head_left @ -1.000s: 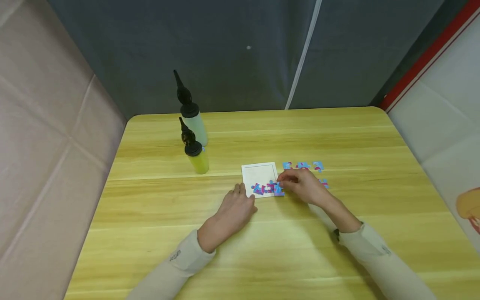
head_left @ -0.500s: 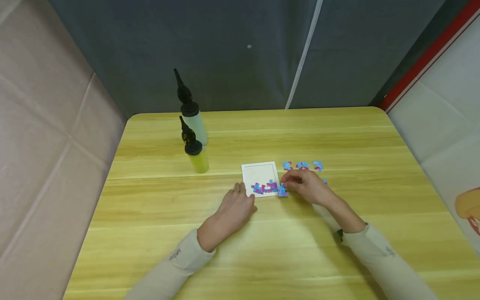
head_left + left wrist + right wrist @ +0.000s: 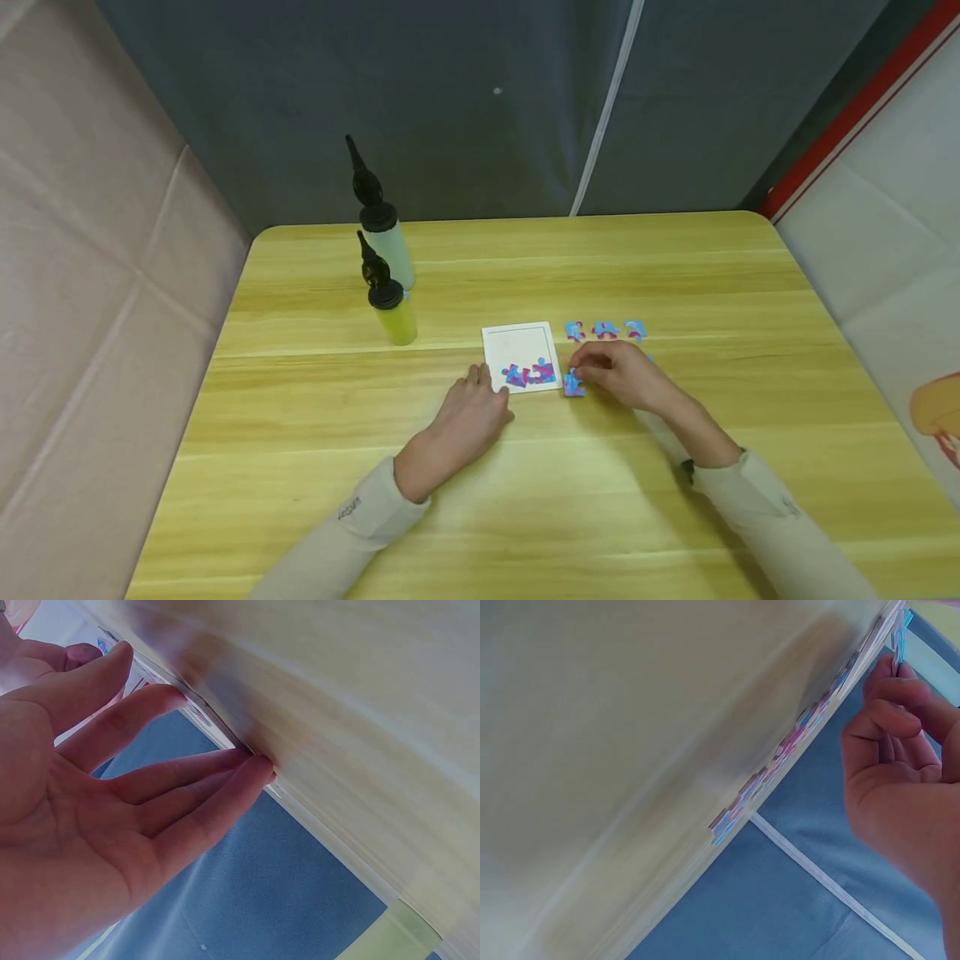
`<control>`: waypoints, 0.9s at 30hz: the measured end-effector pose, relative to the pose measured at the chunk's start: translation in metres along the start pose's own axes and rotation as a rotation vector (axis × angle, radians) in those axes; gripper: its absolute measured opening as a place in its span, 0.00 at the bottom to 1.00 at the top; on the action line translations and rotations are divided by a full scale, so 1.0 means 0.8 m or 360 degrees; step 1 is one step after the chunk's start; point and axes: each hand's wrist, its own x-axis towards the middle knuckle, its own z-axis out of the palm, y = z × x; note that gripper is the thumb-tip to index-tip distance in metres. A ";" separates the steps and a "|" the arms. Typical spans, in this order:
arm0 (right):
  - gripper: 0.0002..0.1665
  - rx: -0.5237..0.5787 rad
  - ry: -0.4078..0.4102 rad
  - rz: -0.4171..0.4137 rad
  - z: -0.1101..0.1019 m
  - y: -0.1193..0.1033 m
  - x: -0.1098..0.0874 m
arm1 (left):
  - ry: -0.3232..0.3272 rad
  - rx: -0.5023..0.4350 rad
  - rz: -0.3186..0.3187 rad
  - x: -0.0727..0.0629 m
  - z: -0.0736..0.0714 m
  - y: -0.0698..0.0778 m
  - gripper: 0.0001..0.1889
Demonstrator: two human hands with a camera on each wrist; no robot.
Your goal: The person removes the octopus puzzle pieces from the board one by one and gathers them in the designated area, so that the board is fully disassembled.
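My right hand pinches a blue and purple jigsaw piece by its upper part, just right of the white puzzle tray. In the right wrist view this piece stands up between thumb and fingertips. Joined jigsaw pieces lie along the tray's lower edge. At the tray's lower left corner, my left hand rests with its fingertips against the edge. The left wrist view shows its fingers nearly straight, touching the tray's side. Behind my right hand lie several loose pieces; part of another is hidden by the hand.
A yellow cylinder with a black lid and pointed black top stands left of the tray. A taller pale green cylinder of the same form stands behind it. A dark grey curtain hangs beyond the wooden table.
My right hand has moved right and slightly toward me, taking the pinched jigsaw piece from over the tray's lower right corner to beside it. My left hand has stayed in place.
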 end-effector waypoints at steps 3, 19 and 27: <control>0.03 -0.0009 -0.0004 0.0007 -0.001 0.003 -0.002 | 0.0019 0.0009 0.0011 0.000 0.002 -0.001 0.17; 0.06 0.0033 -0.0116 0.0078 -0.008 0.009 -0.015 | -0.0021 0.0021 -0.0006 0.001 0.001 0.000 0.18; 0.05 0.0040 -0.0151 0.0091 -0.008 0.010 -0.021 | 0.0003 0.0034 0.0000 0.000 -0.001 0.001 0.18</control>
